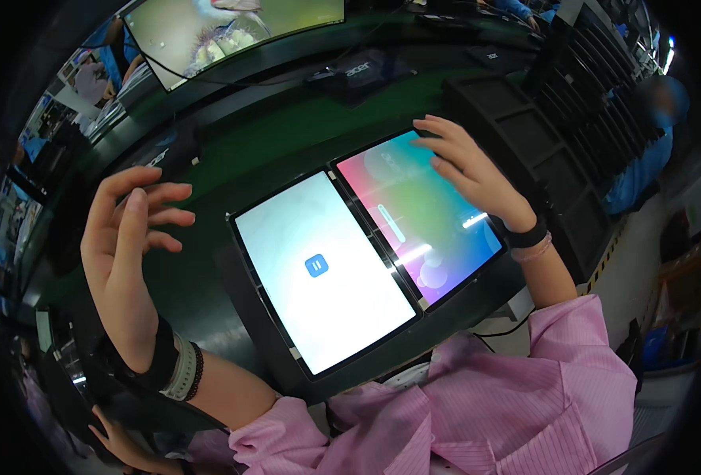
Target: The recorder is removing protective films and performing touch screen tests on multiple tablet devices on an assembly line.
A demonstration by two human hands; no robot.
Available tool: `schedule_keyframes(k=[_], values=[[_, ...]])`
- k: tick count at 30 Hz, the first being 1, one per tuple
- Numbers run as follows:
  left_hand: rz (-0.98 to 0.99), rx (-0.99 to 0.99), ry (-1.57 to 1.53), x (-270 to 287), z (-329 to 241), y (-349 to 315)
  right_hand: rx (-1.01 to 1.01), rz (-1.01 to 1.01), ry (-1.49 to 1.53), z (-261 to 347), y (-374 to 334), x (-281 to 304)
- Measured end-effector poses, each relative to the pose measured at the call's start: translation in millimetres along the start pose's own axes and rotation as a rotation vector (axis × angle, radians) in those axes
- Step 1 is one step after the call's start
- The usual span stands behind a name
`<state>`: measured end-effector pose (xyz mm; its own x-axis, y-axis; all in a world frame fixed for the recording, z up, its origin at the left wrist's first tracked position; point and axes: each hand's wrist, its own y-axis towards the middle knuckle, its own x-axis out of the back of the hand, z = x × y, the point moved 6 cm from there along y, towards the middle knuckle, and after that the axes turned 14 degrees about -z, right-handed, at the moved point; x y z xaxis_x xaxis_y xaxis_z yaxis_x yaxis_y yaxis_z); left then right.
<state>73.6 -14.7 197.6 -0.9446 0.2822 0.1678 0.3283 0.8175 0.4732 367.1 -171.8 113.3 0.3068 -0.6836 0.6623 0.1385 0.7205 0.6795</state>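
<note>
Two lit flat display panels lie side by side on the dark bench in front of me. The left screen (326, 305) glows white, with a small blue square icon in its middle. Bright pink, green, blue and purple colours fill the right screen (414, 190). My left hand (125, 237) is raised to the left of the white screen, apart from it, its fingers curved, spread and holding nothing. Over the far right part of the colourful screen is my right hand (469, 170), fingers apart and nothing in them. Whether its fingertips touch the glass I cannot tell.
A large monitor (287, 16) stands at the back. Black divided trays (528, 138) and a stacked black rack (584, 79) line the right side. Dark folded pieces (358, 75) lie on the green mat (275, 119). A person in blue (643, 170) is at the far right.
</note>
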Motion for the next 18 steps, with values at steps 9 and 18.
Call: schedule_keyframes(k=[9, 18], values=[[-0.003, 0.012, 0.028, 1, -2, -1, 0.046, 0.214, -0.064, 10, -3, -25], [0.002, 0.023, 0.021, 2, 0, 0, 0.025, 0.277, -0.053, 9, -8, -34]])
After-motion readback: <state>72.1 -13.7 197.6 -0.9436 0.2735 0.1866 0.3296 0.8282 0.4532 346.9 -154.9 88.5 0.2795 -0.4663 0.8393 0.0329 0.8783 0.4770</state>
